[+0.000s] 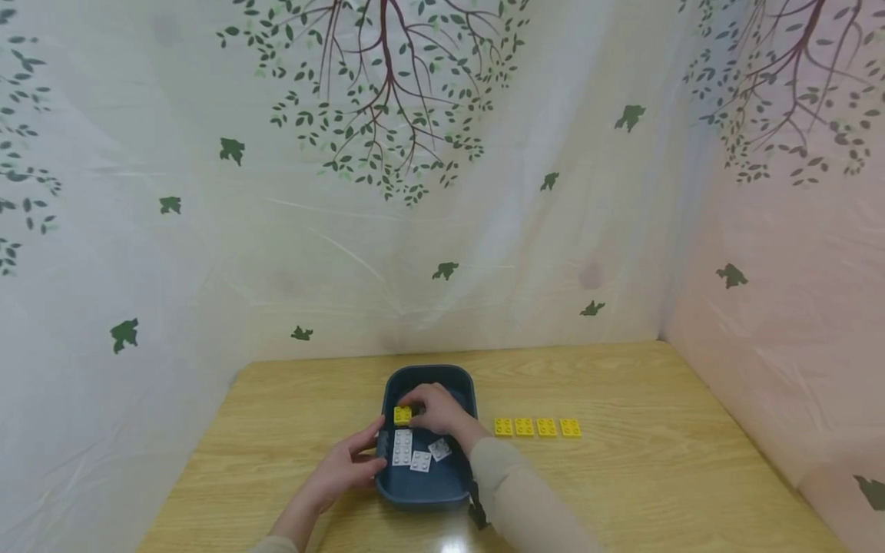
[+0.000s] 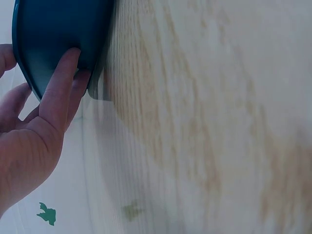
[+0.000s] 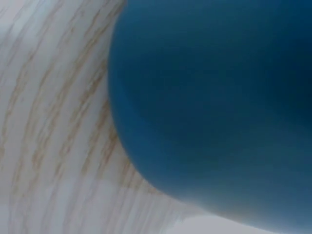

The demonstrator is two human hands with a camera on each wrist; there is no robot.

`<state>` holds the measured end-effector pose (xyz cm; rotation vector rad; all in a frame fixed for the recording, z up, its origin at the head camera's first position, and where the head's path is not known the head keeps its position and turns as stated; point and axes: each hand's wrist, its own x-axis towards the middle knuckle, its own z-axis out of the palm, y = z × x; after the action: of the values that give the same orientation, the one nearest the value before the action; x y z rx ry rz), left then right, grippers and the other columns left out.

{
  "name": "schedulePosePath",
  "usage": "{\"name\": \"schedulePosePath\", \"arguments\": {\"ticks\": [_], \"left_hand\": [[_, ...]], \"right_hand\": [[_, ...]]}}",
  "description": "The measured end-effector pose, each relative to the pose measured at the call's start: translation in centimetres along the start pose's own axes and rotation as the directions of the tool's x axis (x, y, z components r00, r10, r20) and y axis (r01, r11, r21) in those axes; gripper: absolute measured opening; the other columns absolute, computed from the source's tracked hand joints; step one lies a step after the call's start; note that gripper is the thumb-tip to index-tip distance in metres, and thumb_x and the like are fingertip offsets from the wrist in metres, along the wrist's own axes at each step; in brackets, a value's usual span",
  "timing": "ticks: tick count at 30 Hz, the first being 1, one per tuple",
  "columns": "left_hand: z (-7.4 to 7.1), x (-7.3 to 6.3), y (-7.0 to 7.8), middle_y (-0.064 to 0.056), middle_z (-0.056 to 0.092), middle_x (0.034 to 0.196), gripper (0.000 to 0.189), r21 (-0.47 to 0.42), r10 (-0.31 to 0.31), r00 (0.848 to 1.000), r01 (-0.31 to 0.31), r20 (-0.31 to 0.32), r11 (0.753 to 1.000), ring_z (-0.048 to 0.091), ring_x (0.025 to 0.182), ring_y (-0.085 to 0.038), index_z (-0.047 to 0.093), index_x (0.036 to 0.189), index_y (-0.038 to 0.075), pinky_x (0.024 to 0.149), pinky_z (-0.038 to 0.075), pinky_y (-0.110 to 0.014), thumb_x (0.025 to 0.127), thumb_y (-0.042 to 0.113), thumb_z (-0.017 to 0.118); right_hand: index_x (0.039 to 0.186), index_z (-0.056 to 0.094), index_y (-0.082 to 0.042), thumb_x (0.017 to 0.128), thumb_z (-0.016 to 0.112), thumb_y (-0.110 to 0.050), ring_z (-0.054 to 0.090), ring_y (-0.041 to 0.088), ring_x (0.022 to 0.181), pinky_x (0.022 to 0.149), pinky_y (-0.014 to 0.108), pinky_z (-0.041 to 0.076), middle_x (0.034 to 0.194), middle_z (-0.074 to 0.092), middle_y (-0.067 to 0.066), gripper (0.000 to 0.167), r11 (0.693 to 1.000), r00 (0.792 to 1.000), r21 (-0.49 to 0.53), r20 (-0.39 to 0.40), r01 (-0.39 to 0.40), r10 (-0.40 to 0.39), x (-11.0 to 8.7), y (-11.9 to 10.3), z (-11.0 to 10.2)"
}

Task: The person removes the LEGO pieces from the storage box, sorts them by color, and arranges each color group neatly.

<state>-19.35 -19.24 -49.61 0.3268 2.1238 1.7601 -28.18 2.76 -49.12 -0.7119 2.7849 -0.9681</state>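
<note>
A dark blue tray (image 1: 425, 491) stands on the table. Inside it, my right hand (image 1: 439, 411) pinches a yellow toy brick (image 1: 402, 416) near the left wall. Just below that brick lies a white studded piece, one long brick or two end to end (image 1: 402, 448). Two square white bricks (image 1: 420, 461) lie loose to its right, one of them turned askew. My left hand (image 1: 339, 470) rests against the tray's left side, its fairly straight fingers (image 2: 61, 90) touching the outer wall. The right wrist view has only the blurred tray (image 3: 195, 117) and table; no hand appears there.
Several yellow bricks (image 1: 524, 427) form a row on the wooden table (image 1: 664, 461) right of the tray. A black strap or clip (image 1: 477, 511) sits by the tray's lower right corner. A pale leaf-printed sheet (image 1: 484, 230) hangs behind and beside the table.
</note>
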Motion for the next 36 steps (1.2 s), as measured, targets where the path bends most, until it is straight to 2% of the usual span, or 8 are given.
{"name": "schedulePosePath", "arguments": {"ticks": [6,16,24,29,36], "left_hand": [[-0.2,0.2,0.0,-0.031,0.031,0.153,0.071,0.019,-0.01,1.0,0.01,-0.001,1.0,0.042,0.131,-0.051,0.031,0.156,0.014,0.083,0.058,-0.045,0.094,0.009,0.066],[-0.4,0.7,0.0,-0.03,0.033,0.152,0.072,0.038,-0.021,1.0,0.022,-0.015,0.999,0.043,0.13,-0.051,0.034,0.155,0.016,0.083,0.058,-0.045,0.092,0.012,0.069],[-0.5,0.9,-0.1,-0.03,0.033,0.152,0.072,0.049,-0.026,0.999,0.027,-0.019,0.998,0.045,0.129,-0.051,0.034,0.155,0.015,0.082,0.059,-0.044,0.092,0.01,0.069],[-0.5,0.8,-0.1,-0.029,0.033,0.153,0.072,0.072,-0.027,0.999,0.029,-0.034,0.997,0.045,0.129,-0.05,0.035,0.155,0.016,0.081,0.059,-0.044,0.092,0.012,0.07],[-0.4,0.9,-0.4,-0.03,0.034,0.152,0.073,0.053,0.0,0.999,0.003,-0.047,0.999,0.047,0.126,-0.049,0.035,0.155,0.014,0.079,0.059,-0.044,0.091,0.008,0.07]], "right_hand": [[0.118,0.073,-0.023,0.088,0.075,-0.017,0.052,0.016,0.118,0.109,0.042,0.038,0.12,0.066,-0.007,0.03,0.999,0.999,-0.007,0.002,0.033,-0.033,-0.3,-0.5,-0.7],[0.121,0.071,-0.021,0.09,0.073,-0.014,0.056,0.016,0.116,0.107,0.041,0.042,0.119,0.066,-0.006,0.032,0.995,0.996,0.052,-0.039,0.08,-0.078,-1.2,0.0,-2.0],[0.12,0.071,-0.016,0.089,0.074,-0.012,0.057,0.017,0.107,0.1,0.041,0.047,0.117,0.067,-0.002,0.032,0.986,0.988,0.081,-0.056,0.145,-0.141,-2.8,0.3,-3.2],[0.121,0.071,-0.017,0.089,0.074,-0.012,0.057,0.016,0.108,0.1,0.04,0.047,0.118,0.066,-0.003,0.032,0.984,0.988,0.096,-0.065,0.149,-0.143,-3.8,0.7,-4.0],[0.123,0.069,-0.017,0.089,0.073,-0.009,0.056,0.016,0.109,0.101,0.041,0.047,0.118,0.065,-0.005,0.035,0.98,0.986,0.123,-0.074,0.156,-0.148,-5.1,1.5,-4.7]]}}
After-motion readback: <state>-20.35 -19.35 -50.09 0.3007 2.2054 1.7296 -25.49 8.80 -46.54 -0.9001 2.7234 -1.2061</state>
